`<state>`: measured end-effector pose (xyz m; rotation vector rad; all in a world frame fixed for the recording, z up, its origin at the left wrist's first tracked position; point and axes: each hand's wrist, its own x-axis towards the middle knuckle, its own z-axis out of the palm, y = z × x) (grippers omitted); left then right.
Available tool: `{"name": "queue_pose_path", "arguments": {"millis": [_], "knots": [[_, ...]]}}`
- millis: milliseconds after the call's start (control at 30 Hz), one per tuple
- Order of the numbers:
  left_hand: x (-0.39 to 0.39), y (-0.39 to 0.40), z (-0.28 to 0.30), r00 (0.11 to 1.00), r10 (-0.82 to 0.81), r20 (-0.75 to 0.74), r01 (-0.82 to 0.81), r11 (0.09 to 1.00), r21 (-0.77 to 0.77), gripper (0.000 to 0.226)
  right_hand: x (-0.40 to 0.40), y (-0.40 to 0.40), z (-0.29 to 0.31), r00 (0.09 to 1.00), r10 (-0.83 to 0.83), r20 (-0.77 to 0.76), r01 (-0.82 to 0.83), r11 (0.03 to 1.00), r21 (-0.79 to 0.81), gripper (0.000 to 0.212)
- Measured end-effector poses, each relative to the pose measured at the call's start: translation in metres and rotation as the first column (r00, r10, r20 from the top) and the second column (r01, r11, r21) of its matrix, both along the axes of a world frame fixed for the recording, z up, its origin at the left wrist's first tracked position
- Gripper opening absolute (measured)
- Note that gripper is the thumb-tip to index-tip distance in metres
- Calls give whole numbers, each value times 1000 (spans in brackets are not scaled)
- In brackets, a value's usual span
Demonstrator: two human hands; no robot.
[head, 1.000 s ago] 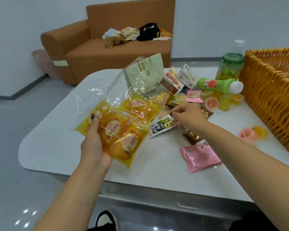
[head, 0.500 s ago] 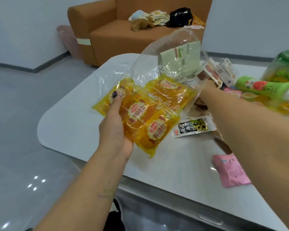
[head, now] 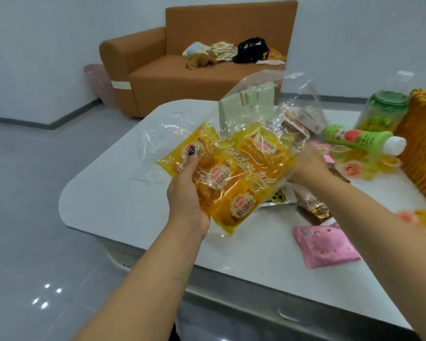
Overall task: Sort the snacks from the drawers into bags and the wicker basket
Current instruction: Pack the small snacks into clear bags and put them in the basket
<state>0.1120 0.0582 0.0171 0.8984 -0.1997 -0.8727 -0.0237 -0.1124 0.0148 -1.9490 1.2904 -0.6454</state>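
Plastic, clear and crinkled, fills the middle of the view: a transparent bag (head: 244,153) held above the white table (head: 123,193). White cursive writing on it reads "Wonderful". Inside lie yellow bread packets (head: 234,190), each with a round red-and-white label; the characters on it are too small to read with certainty.

The left hand (head: 186,190) grips the bag at its 8 o'clock corner, thumb with dark nail polish pressed on one packet, fingers curled beneath. The right hand (head: 305,166) is at the 3 o'clock edge of the bag; its fingers are hidden behind the plastic, so I cannot tell whether it grips something.

At 12 o'clock from the bag a pale green carton (head: 246,102) shows through the plastic. At 2 o'clock a green bottle (head: 359,140) with a white cap lies on its side — beside it small jelly cups (head: 349,168). The wicker basket (head: 423,148) stands at the table's 3 o'clock edge, with a green-lidded jar (head: 381,112) just beside it. At 5 o'clock lie a pink packet (head: 326,244) and a brown wrapper (head: 315,210), its print is blurred. Beyond the table stands an orange sofa (head: 182,70).
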Motion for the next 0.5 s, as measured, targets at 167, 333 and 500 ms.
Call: {"name": "queue_pose_path", "arguments": {"millis": [167,333,500], "knots": [[-23,-1,5,998,-61,7,61,998,9,39,-71,42,1,978,-90,188,50,976,211,35],[-42,-2,2,995,-95,35,94,995,29,34,-112,42,12,947,-184,262,81,929,362,34],[-52,-10,-4,986,-153,73,153,988,14,27,-142,31,27,926,-198,322,70,927,369,28]]}}
